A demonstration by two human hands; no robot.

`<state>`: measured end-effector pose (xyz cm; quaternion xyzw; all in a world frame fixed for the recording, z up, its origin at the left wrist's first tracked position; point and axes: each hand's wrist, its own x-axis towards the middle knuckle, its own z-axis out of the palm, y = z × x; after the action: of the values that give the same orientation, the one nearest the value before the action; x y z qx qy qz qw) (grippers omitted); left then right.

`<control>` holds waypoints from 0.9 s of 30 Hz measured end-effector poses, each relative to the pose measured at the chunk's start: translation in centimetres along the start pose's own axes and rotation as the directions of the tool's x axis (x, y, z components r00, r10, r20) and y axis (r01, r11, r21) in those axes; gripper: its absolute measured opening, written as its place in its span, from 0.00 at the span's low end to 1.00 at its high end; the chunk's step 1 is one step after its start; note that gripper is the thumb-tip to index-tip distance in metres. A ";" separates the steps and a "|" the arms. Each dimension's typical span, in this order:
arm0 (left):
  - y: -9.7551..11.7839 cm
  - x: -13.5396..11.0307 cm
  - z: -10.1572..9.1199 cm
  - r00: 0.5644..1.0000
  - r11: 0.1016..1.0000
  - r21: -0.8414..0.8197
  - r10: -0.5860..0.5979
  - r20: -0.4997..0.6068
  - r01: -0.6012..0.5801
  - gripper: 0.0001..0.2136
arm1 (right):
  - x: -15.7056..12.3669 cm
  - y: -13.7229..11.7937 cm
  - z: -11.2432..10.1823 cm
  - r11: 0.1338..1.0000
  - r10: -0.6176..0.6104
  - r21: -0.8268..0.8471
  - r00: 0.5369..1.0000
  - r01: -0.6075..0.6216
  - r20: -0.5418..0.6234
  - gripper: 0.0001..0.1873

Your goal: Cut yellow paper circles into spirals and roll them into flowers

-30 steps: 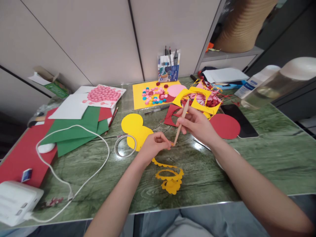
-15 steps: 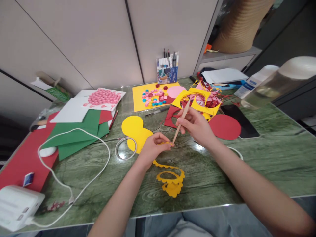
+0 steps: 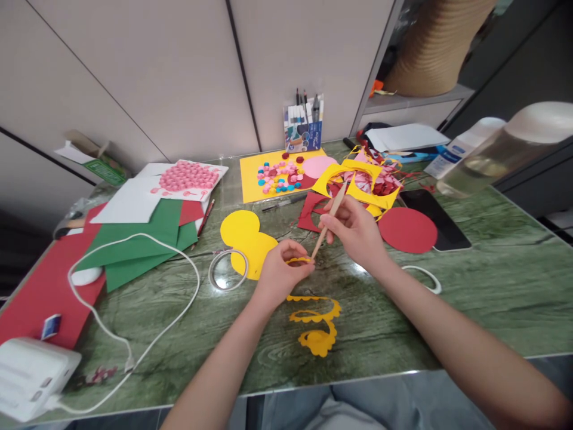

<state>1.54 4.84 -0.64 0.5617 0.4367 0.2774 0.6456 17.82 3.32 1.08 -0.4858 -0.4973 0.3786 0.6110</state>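
Observation:
My left hand (image 3: 281,272) pinches the end of a yellow scalloped paper strip (image 3: 316,322), which trails down in a loose spiral onto the green table (image 3: 492,275). My right hand (image 3: 353,230) grips a thin wooden stick (image 3: 330,218) like a pencil, its tip touching the strip's end at my left fingertips. A yellow cut-out of two joined circles (image 3: 246,236) lies just left of my hands, beside a ring of clear tape (image 3: 227,270).
Green, red and white paper sheets (image 3: 134,233) lie at the left under a white cable (image 3: 147,298) that runs to a white box (image 3: 31,373). Behind my hands lie a red disc (image 3: 407,230), a phone (image 3: 436,218), yellow scraps (image 3: 358,179), small paper rolls (image 3: 277,173) and a marker pack (image 3: 304,128).
The strip's end has curled more tightly at the stick's tip, and the loose spiral on the table has shifted slightly right. Both hands stay nearly in place.

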 end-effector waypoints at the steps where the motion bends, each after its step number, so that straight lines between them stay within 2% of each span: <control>1: 0.0 0.0 0.0 1.000 1.000 0.011 0.005 -0.004 -0.004 0.12 | -0.1 0.0 0.0 1.000 -0.001 -0.009 1.000 0.001 -0.006 0.06; 14: -0.1 -0.2 0.4 0.991 0.984 0.131 0.128 -0.045 -0.121 0.10 | -0.9 -0.8 0.7 0.988 -0.025 -0.154 0.999 0.018 -0.044 0.06; 22: -0.1 -0.4 0.3 0.991 0.980 0.175 0.109 -0.079 -0.094 0.09 | -1.2 -0.8 0.9 0.977 -0.067 -0.208 0.995 0.051 -0.073 0.07; 27: -0.1 -0.5 0.5 0.981 0.963 0.245 0.146 -0.126 -0.111 0.07 | -1.3 -0.8 0.9 0.972 -0.091 -0.227 0.989 0.063 -0.115 0.08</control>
<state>1.68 4.13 -0.63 0.6407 0.4744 0.3042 0.5215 16.63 2.07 1.53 -0.5543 -0.5159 0.2655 0.5967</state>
